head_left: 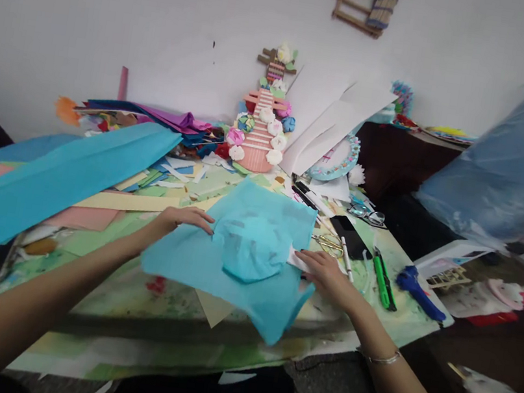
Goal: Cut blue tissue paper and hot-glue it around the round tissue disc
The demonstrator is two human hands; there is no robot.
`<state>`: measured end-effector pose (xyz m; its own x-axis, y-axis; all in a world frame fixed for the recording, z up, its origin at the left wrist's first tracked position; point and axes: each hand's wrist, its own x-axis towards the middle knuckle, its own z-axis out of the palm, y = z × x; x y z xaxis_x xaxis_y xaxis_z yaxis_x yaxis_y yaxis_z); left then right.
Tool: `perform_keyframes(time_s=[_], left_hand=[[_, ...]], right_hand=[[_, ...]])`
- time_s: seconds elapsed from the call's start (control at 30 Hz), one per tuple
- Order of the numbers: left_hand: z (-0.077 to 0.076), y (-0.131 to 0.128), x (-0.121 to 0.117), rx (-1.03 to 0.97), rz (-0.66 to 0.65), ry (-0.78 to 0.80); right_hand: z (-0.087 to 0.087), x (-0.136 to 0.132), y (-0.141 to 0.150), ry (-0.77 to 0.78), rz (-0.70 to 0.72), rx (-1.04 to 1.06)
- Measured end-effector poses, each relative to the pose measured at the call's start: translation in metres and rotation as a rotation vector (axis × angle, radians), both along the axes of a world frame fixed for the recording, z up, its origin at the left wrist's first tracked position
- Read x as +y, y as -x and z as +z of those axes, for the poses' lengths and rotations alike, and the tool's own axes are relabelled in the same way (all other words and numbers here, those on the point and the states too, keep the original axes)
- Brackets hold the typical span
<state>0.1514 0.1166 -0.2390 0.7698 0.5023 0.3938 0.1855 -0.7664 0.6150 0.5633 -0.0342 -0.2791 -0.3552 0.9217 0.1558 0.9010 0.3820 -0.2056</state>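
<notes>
A sheet of turquoise crepe paper point(199, 254) lies at the middle of the table, with a rounded, crinkled turquoise paper piece point(257, 248) on top. My left hand point(187, 217) rests at the left edge of this rounded piece, its fingers stretched out and touching the paper. At the opposite side, my right hand point(326, 275) has its fingers closed over a small white piece point(298, 260), perhaps folded paper, whose end reaches the rounded piece. The underside of the right fingers is hidden.
Right of the paper lie scissors point(329, 245), a phone point(351, 237), a green cutter knife point(381, 279) and a blue glue gun point(419, 293). A flower-covered paper instrument point(260, 130) leans on the wall. A long turquoise paper strip point(57, 185) and paper scraps cover the left.
</notes>
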Motion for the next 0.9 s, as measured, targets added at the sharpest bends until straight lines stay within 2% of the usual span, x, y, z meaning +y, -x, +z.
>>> perform_keyframes(time_s=[0.17, 0.27, 0.33, 0.43, 0.57, 0.63, 0.67, 0.7, 0.73, 0.77, 0.8, 0.87, 0.9], left_hand=[[0.045, -0.013, 0.001, -0.042, 0.055, 0.103], [0.082, -0.019, 0.001, -0.062, 0.147, 0.123], [0.112, -0.027, 0.007, -0.165, 0.24, 0.086], [0.168, -0.048, 0.027, -0.419, 0.434, -0.122], [0.256, -0.08, 0.049, -0.485, 0.471, -0.286], [0.287, -0.089, 0.048, -0.532, 0.522, -0.388], [0.294, -0.092, 0.044, -0.552, 0.553, -0.457], [0.294, -0.094, 0.037, -0.556, 0.582, -0.545], [0.288, -0.096, 0.029, -0.534, 0.593, -0.636], [0.276, -0.097, 0.019, -0.485, 0.578, -0.728], [0.258, -0.098, 0.009, -0.388, 0.533, -0.825], [0.214, -0.101, -0.015, -0.217, 0.395, -0.873], [0.189, -0.102, -0.027, -0.07, 0.318, -0.912]], right_hand=[[0.01, 0.007, 0.006, -0.065, 0.042, 0.05], [0.03, 0.009, 0.012, -0.091, 0.037, 0.104], [0.045, 0.012, 0.015, -0.074, 0.063, 0.222], [0.066, 0.02, 0.021, 0.005, 0.059, 0.566], [0.077, 0.033, 0.046, 0.144, -0.081, 1.104], [0.075, 0.037, 0.068, 0.207, -0.128, 1.352], [0.073, 0.037, 0.079, 0.235, -0.133, 1.444], [0.07, 0.037, 0.091, 0.254, -0.128, 1.489], [0.067, 0.035, 0.103, 0.268, -0.127, 1.537], [0.064, 0.032, 0.114, 0.284, -0.124, 1.58], [0.06, 0.028, 0.124, 0.298, -0.122, 1.62], [0.054, 0.019, 0.14, 0.329, -0.106, 1.727], [0.051, 0.015, 0.147, 0.349, -0.085, 1.786]])
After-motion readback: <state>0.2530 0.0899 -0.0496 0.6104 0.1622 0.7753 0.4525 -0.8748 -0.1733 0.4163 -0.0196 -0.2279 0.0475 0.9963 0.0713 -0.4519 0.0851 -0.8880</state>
